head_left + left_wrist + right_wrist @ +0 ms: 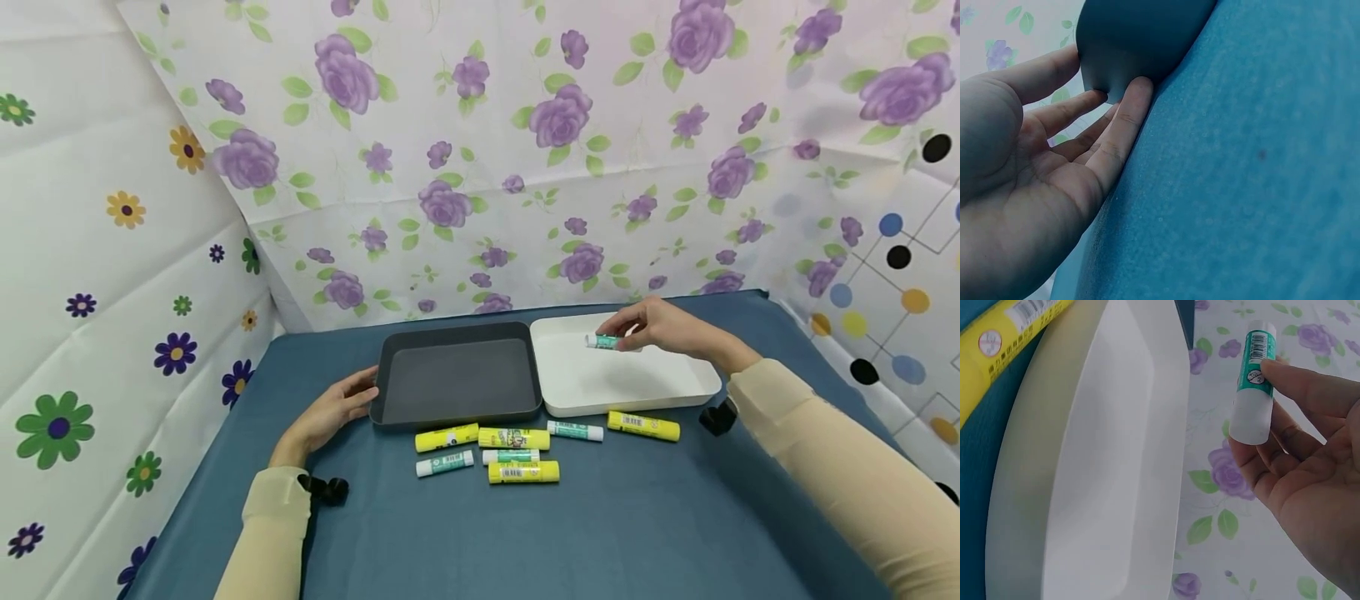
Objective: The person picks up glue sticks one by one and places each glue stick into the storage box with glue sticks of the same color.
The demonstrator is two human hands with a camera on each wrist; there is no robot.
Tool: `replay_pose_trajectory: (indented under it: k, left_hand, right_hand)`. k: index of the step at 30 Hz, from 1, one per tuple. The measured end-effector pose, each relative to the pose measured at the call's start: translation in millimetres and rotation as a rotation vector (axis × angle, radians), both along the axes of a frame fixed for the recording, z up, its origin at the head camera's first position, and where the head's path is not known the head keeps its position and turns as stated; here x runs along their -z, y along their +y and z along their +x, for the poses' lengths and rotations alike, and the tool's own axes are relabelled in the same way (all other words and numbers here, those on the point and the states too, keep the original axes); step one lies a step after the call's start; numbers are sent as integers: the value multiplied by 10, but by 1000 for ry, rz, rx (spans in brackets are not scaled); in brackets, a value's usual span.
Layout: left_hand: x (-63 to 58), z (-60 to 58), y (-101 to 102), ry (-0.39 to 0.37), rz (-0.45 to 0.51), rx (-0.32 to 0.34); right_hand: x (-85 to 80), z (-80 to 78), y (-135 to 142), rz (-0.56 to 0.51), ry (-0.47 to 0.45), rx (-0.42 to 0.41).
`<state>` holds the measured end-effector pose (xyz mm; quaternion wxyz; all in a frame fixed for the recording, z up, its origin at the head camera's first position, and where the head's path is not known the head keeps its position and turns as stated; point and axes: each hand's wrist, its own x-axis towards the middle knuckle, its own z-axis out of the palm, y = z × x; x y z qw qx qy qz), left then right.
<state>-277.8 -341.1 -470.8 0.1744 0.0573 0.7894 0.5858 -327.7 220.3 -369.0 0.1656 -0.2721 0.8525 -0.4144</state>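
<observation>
Above the white tray (570, 379), my right hand (651, 323) holds a white glue stick with a green label (602, 342). In the right wrist view that glue stick (1254, 384) is pinched between thumb and fingers, over the tray's inside. My left hand (337, 410) is at the left side of the dark grey tray (457, 375). The left wrist view has its fairly straight fingers (1125, 119) touching the outer wall of the dark tray (1135, 44) near a corner.
In front of the trays lie several glue sticks on the blue cloth (420, 533): yellow ones, such as a yellow glue stick (643, 426) at the right, and green-labelled ones, such as a smaller glue stick (445, 463) at the left. A flowered curtain (450, 208) stands behind.
</observation>
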Motion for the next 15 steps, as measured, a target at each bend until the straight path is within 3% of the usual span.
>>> replay_pose_trajectory:
  k: [15]
  left_hand:
    - [11,-6,7,-7,10,-11]
  right_hand:
    - [62,-277,-4,3,-30,-7]
